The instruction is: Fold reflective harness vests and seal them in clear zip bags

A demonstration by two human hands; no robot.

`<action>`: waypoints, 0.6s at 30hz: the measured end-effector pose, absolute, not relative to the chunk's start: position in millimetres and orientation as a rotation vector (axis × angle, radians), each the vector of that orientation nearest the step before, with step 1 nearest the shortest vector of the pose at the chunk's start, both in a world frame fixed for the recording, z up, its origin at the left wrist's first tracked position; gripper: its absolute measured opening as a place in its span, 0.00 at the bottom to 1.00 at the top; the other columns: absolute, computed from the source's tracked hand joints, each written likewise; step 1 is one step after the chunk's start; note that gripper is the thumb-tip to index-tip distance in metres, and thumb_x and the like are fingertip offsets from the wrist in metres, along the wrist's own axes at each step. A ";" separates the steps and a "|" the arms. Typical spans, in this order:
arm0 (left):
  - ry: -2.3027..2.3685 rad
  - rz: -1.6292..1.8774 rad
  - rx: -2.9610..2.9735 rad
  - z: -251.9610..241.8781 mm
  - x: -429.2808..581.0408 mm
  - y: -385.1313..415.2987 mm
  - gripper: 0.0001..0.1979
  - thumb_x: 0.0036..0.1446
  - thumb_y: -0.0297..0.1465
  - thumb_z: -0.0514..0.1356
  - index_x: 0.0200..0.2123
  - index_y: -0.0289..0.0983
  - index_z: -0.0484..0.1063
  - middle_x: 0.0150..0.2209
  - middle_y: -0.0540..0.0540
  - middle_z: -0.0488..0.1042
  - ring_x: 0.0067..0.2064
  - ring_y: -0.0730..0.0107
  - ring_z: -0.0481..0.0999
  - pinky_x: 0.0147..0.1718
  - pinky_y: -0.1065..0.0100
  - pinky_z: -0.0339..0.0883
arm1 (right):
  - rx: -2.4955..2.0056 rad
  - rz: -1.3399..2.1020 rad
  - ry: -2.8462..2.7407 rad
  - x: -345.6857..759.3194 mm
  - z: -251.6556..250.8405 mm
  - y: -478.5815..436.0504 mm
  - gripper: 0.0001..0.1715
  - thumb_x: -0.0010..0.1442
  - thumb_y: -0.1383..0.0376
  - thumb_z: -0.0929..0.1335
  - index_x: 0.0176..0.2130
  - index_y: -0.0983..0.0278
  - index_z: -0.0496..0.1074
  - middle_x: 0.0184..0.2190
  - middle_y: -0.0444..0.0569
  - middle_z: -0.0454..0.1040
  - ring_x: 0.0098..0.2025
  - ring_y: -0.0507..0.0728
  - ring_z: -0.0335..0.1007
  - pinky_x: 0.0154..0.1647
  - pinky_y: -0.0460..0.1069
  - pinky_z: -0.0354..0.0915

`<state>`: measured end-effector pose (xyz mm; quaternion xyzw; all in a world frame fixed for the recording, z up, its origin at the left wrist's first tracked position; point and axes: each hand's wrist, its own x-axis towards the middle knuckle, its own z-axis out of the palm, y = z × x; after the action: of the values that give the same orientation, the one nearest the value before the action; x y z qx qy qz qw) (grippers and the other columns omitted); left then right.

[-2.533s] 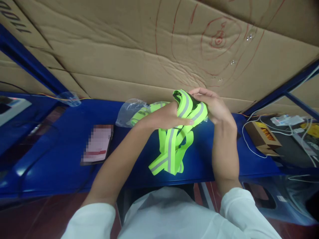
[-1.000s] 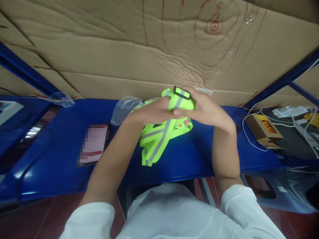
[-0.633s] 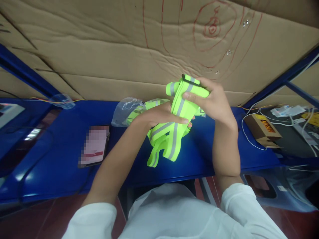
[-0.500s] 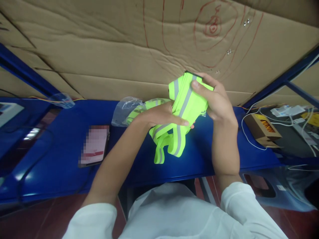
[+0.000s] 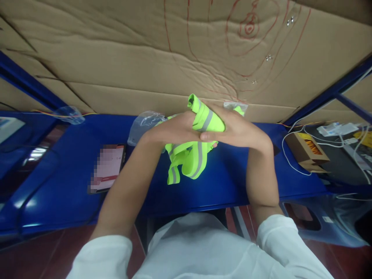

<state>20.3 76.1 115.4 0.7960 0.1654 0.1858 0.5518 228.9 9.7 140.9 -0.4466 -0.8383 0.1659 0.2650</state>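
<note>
Both hands hold a bundle of neon yellow-green reflective strap (image 5: 207,118) with a grey stripe, above the blue table. My left hand (image 5: 184,126) grips its left and lower side, fingers mostly hidden by the strap. Wrapped over the bundle from the right is my right hand (image 5: 229,126), its thumb pointing left beneath the folded band. Loose loops of the strap hang below the hands. Behind my left wrist lies a clear plastic bag (image 5: 145,126). Another bit of clear plastic and yellow-green band shows behind my right hand.
A tablet or phone (image 5: 107,168) with a blurred screen lies on the blue table (image 5: 180,197) at left. A clear cup-like plastic piece (image 5: 71,115) sits at the back left. Right are an open cardboard box (image 5: 309,151) and white cables. A cardboard wall (image 5: 116,66) rises behind.
My right hand has turned over the bundle and come down leftward, closing around it. The folded strap has tilted to the left, and its hanging loops have shifted left.
</note>
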 end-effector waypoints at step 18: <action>0.558 0.486 1.449 104.4 33.0 76.3 0.32 0.42 0.30 0.79 0.53 0.37 0.77 0.47 0.41 0.84 0.45 0.52 0.86 0.41 0.61 0.80 | -1.254 0.062 -1.941 233.4 150.1 4.1 0.36 0.63 0.53 0.77 0.65 0.59 0.72 0.67 0.50 0.72 0.70 0.67 0.67 0.74 0.63 0.60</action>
<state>33.0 76.3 104.4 0.6473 0.2491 0.2170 0.6869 233.4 4.1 150.1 -0.4966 -0.7682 0.0245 0.4033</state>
